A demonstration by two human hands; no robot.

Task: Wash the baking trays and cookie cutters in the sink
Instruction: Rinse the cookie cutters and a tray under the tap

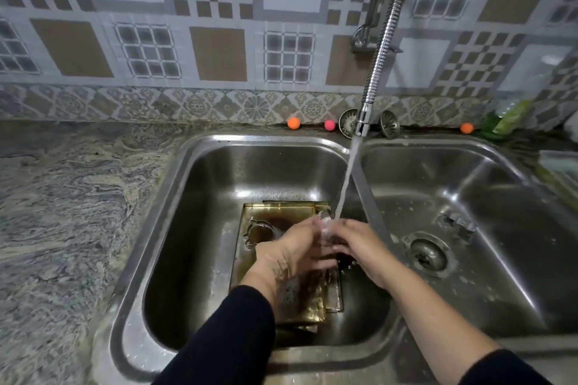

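Stacked gold baking trays lie on the floor of the left sink basin. On the top tray rests a metal cookie cutter. Another cutter lies in the right basin. My left hand and my right hand meet above the trays, under the running water. Together they hold a small shiny cookie cutter, which is blurred by the stream. Its shape is hidden by my fingers and the water.
The flexible tap hose hangs over the divider between the basins and pours into the left one. Two strainer plugs and small coloured balls sit along the back ledge. Granite counter spreads to the left.
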